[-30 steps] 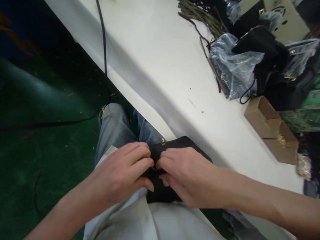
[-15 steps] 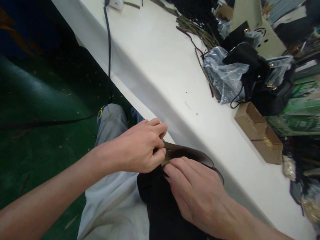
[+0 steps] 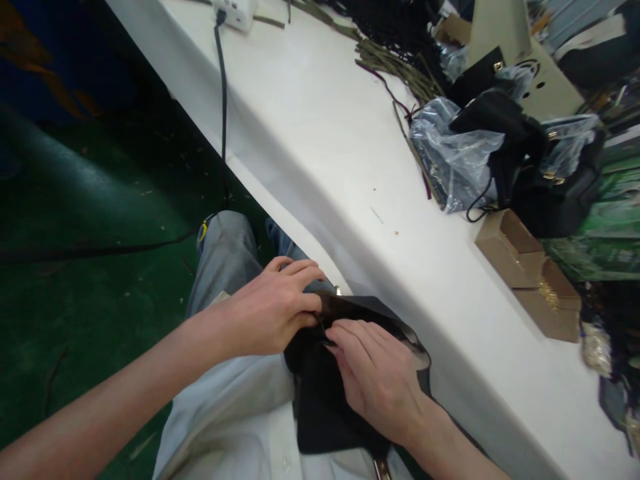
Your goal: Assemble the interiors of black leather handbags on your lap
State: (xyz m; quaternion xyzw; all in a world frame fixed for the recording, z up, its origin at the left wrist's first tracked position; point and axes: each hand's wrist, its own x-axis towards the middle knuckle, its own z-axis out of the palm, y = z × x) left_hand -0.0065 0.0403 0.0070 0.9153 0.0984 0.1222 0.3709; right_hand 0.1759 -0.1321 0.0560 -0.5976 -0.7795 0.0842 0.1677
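Closely paired, the two hands work at the near side of the scene, over the person's lap, with their fingertips just beside each other. The left hand (image 3: 280,307) has its fingers curled narrow on the upper edge of a black bag (image 3: 320,407), while the right hand (image 3: 383,377) pinches dark material of the same bag, its thumb mostly hidden. The black bag lies against the light shirt (image 3: 235,407), its mouth parted toward the right; a small metal fitting (image 3: 338,291) shows at its far edge. Beyond the left hand is a knee in blue jeans (image 3: 227,247), and beyond the bag runs the white table (image 3: 320,127), slanting from far left to near right. At its far left, a dark cable (image 3: 224,113) leads from a white socket block (image 3: 243,13) over the edge. Toward the far right lie a bundle of olive strips (image 3: 400,70), a crumpled clear plastic bag (image 3: 445,153) and a heap of black bags (image 3: 550,200). Nearer, on the right, sits an open cardboard box (image 3: 500,259) with gold-coloured bits (image 3: 550,297) in its nearer compartment. Green floor (image 3: 100,320) spreads out on the left.
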